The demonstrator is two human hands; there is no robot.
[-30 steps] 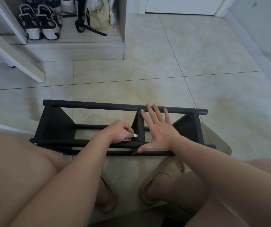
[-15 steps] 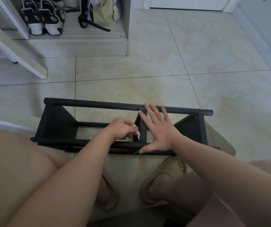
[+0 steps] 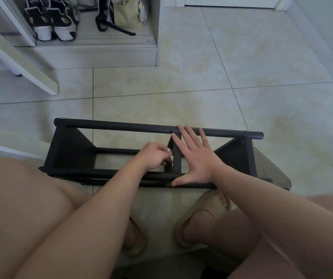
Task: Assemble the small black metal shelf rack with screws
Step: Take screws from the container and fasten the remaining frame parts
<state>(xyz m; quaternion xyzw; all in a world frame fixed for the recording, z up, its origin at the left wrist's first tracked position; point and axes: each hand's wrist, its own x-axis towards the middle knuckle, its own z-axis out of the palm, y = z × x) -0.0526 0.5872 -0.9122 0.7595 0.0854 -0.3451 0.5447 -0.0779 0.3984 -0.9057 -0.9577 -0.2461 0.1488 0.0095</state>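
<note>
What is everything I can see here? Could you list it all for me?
rack: one, black, on the floor
screw heads: three, silvery, on the rack's top bar
white bit: one, white, in the left hand; too small to identify
shoes: one pair, black and white, in the cabinet, far left
bag: one, pale yellow, beside the shoes
clear sheet: one, transparent, under the rack's right end
slippers: two, beige, worn by the person
left hand: pinches the white bit at the rack's middle
right hand: flat, fingers straight, on the rack's middle
</note>
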